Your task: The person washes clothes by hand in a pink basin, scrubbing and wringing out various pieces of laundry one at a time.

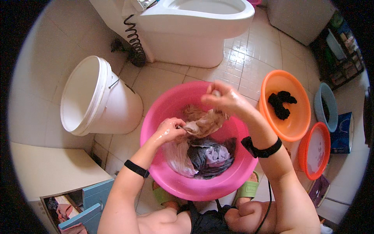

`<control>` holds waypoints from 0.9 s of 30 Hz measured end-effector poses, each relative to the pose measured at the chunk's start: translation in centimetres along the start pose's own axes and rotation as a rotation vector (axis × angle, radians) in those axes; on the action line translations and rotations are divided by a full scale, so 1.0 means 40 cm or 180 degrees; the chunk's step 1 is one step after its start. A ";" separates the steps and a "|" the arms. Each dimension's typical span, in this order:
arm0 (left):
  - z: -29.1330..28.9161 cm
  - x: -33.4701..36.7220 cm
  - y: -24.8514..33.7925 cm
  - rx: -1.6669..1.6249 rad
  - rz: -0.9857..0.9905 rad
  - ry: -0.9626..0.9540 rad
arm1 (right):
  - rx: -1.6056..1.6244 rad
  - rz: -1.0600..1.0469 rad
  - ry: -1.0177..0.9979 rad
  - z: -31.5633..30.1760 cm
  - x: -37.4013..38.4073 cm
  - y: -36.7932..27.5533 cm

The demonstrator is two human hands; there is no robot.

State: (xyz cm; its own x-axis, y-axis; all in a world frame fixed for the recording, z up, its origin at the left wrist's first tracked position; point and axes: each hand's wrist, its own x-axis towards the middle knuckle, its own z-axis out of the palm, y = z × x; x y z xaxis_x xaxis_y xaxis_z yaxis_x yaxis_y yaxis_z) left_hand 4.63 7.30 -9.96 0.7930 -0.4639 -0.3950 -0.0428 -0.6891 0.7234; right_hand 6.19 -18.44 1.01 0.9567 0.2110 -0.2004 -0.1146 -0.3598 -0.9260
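Observation:
A large pink basin (152,171) stands on the floor between my feet. My left hand (170,130), wet with some suds, pinches the end of a wet beige cloth (208,123) over the basin's left half. The cloth stretches right toward my right wrist, its far part lying inside the basin. Above the basin's far right side my right hand (223,98) is raised with curled fingers. A small pale bit shows in that fist, too little to name. Below the cloth lie crumpled dark grey and pale lilac clothes (212,156) and a whitish garment (181,158).
A white bucket (120,105) stands at the left, a toilet (187,43) at the far side. To the right are an orange basin (269,117) holding black cloth, a red-orange basin (302,152) and a blue basin (318,113). An open cabinet (50,163) is near left.

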 end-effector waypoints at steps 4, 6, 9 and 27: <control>-0.017 -0.015 0.028 0.1512 0.1395 0.1470 | -0.1931 0.0646 -0.0874 0.050 0.010 0.174; -0.032 -0.017 0.075 0.1228 0.1381 0.1172 | -0.2132 0.0109 -0.0511 0.094 -0.003 0.264; -0.034 -0.018 0.137 -0.2238 0.0898 -0.0342 | -0.1475 -0.1032 -0.0720 0.129 0.005 0.278; -0.141 -0.040 0.165 -0.4464 0.1081 0.0514 | 0.1479 -0.1833 0.1405 -0.003 -0.028 -0.052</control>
State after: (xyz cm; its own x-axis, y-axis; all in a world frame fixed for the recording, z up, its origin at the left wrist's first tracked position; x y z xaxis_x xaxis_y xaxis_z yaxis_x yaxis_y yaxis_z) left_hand 6.49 6.62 -1.36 0.9283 -0.3590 -0.0969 0.3042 0.5835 0.7530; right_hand 5.38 -18.03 3.21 0.9048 -0.1610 0.3943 0.4148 0.1235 -0.9015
